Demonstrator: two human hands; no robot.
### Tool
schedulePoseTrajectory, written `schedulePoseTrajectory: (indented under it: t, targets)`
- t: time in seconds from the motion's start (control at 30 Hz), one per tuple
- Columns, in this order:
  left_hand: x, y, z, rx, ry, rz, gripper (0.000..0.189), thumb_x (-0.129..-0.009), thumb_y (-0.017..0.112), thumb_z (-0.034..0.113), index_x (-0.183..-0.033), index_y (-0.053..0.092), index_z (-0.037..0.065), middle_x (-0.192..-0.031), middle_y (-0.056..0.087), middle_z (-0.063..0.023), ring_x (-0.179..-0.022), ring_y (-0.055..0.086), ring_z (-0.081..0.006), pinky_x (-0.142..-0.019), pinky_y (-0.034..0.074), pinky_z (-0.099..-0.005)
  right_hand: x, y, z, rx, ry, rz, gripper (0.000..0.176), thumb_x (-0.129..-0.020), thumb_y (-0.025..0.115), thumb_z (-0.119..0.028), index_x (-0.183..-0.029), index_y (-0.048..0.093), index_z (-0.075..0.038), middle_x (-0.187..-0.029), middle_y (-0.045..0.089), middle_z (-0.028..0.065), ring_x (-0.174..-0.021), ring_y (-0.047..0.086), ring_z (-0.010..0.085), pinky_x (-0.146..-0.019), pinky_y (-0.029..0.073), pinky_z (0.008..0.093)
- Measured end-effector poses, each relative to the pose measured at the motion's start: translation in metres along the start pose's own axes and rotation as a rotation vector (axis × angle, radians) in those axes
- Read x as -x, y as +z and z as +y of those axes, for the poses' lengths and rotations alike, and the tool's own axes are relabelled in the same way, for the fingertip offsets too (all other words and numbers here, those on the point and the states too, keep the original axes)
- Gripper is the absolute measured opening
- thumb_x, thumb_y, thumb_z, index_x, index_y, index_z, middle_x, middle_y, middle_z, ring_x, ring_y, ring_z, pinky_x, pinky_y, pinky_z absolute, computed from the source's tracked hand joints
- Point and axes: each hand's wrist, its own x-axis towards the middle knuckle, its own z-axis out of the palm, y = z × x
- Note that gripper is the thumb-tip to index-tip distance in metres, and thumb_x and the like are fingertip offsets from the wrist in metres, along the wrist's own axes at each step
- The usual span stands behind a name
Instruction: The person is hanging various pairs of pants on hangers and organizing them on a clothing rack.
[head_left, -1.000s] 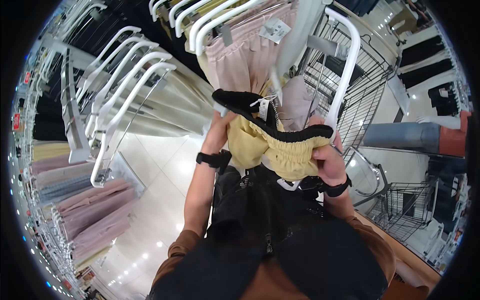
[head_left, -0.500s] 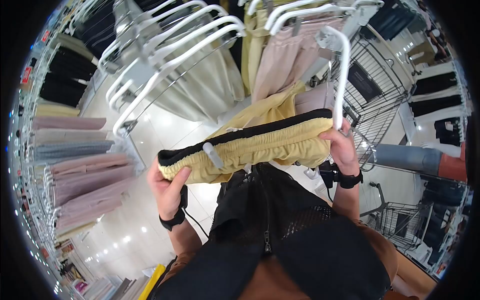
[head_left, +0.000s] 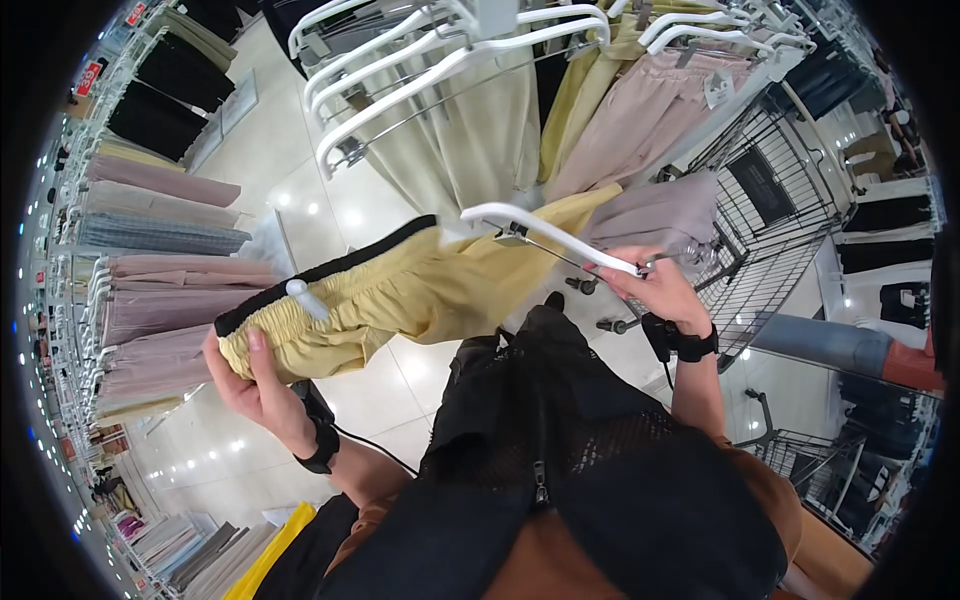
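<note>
My left hand (head_left: 258, 385) grips one end of the elastic waistband of a pair of yellow trousers (head_left: 400, 305), thumb on the front. The waistband has a black inner edge and a pale security tag (head_left: 306, 298) on it. The rest of the garment trails away to the right, partly blurred. My right hand (head_left: 660, 290) is closed around a white clip hanger (head_left: 560, 238) near its right end, and the hanger lies slanted above the yellow cloth. The hanger's visible left clip is apart from the waistband.
A rack ahead holds white hangers (head_left: 450, 75) with cream trousers (head_left: 465, 140) and pink trousers (head_left: 635, 115). A wire shopping cart (head_left: 780, 230) stands at the right. More folded trousers (head_left: 165, 235) hang along the left side.
My left hand has moved left and down with the waistband. My right hand has let go of the waistband's other end and now holds the hanger, tilted nearly flat.
</note>
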Motion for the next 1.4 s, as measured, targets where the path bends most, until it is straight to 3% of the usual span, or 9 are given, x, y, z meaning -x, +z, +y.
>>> schedulePoseTrajectory:
  t: [0.17,0.27,0.4,0.63,0.73,0.93,1.13,1.2,1.4]
  targets:
    - [-0.020,-0.032,0.011,-0.267,0.268,0.484,0.022,-0.092,0.053,0.004,-0.113,0.054,-0.002,-0.107,0.058,-0.0093,-0.091,0.057,-0.0171,-0.084,0.047,-0.0295,-0.002,0.024,-0.013,-0.208,-0.036,-0.028,0.021,-0.092,0.059,-0.017,-0.104,0.068,-0.002,-0.058,0.043,-0.0065,-0.054,0.037,0.0021,-0.051,0.030,0.0200]
    - [-0.032,-0.126,-0.012,-0.515,0.370,0.409,0.018,-0.092,0.052,0.003,-0.108,0.059,-0.002,-0.105,0.062,-0.0103,-0.095,0.057,-0.0175,-0.088,0.045,-0.0300,-0.006,0.034,-0.019,-0.225,-0.044,-0.049,0.023,-0.092,0.059,-0.018,-0.106,0.068,-0.002,-0.057,0.042,-0.0070,-0.054,0.035,0.0020,-0.050,0.027,0.0201]
    - [-0.029,-0.131,-0.001,-0.576,0.401,0.509,0.016,-0.090,0.049,0.000,-0.098,0.062,-0.003,-0.094,0.064,-0.0085,-0.089,0.058,-0.0177,-0.085,0.045,-0.0298,-0.015,0.053,-0.025,-0.168,-0.002,-0.118,0.024,-0.092,0.058,-0.018,-0.107,0.067,-0.001,-0.058,0.041,-0.0071,-0.054,0.035,0.0023,-0.050,0.027,0.0201]
    - [0.013,-0.047,0.002,-0.380,0.145,-0.037,0.012,-0.079,0.050,0.004,-0.079,0.058,-0.004,-0.078,0.059,-0.0070,-0.075,0.053,-0.0153,-0.071,0.041,-0.0271,-0.033,0.079,-0.031,-0.499,-0.079,-0.413,0.038,-0.090,0.061,-0.022,-0.106,0.062,0.011,-0.057,0.043,-0.0032,-0.051,0.036,0.0041,-0.049,0.027,0.0212]
    - [0.026,-0.022,0.006,-0.228,0.154,-0.254,0.030,-0.073,0.065,0.031,-0.081,0.062,0.002,-0.074,0.062,-0.0103,-0.067,0.060,-0.0222,-0.064,0.046,-0.0317,-0.040,0.094,-0.032,-0.626,-0.071,-0.551,0.043,-0.089,0.063,-0.024,-0.110,0.059,0.014,-0.059,0.042,-0.0062,-0.053,0.038,0.0039,-0.048,0.028,0.0199]
    - [0.038,0.012,0.021,-0.227,0.018,-0.488,0.027,-0.071,0.078,0.017,-0.078,0.061,-0.003,-0.063,0.058,-0.0121,-0.052,0.056,-0.0211,-0.050,0.042,-0.0289,-0.053,0.129,-0.035,-0.578,0.037,-0.738,0.042,-0.088,0.060,-0.024,-0.108,0.059,0.014,-0.058,0.050,0.0006,-0.051,0.044,0.0054,-0.047,0.028,0.0202]
    - [0.037,0.021,0.020,-0.281,0.062,-0.482,0.023,-0.075,0.077,0.013,-0.078,0.062,-0.004,-0.060,0.056,-0.0127,-0.048,0.054,-0.0219,-0.045,0.039,-0.0294,-0.051,0.157,-0.013,-0.401,-0.069,-0.183,0.035,-0.086,0.069,-0.024,-0.110,0.064,0.001,-0.086,0.069,0.0085,-0.080,0.063,0.0145,-0.071,0.048,0.0260]
    - [0.037,0.026,0.020,-0.308,0.105,-0.487,0.023,-0.075,0.077,0.013,-0.081,0.062,-0.004,-0.060,0.056,-0.0128,-0.047,0.055,-0.0227,-0.045,0.039,-0.0301,-0.033,0.151,-0.024,0.248,-0.309,0.343,0.034,-0.084,0.069,-0.023,-0.108,0.063,0.000,-0.091,0.068,0.0102,-0.081,0.064,0.0209,-0.074,0.048,0.0272]
    - [0.044,0.045,0.028,-0.208,0.253,-0.616,0.029,-0.073,0.079,0.017,-0.089,0.064,-0.002,-0.061,0.057,-0.0131,-0.049,0.057,-0.0286,-0.046,0.043,-0.0345,-0.026,0.156,-0.087,0.007,-0.765,0.466,0.038,-0.091,0.054,-0.031,-0.105,0.060,0.004,-0.097,0.064,0.0164,-0.094,0.060,0.0292,-0.083,0.045,0.0337]
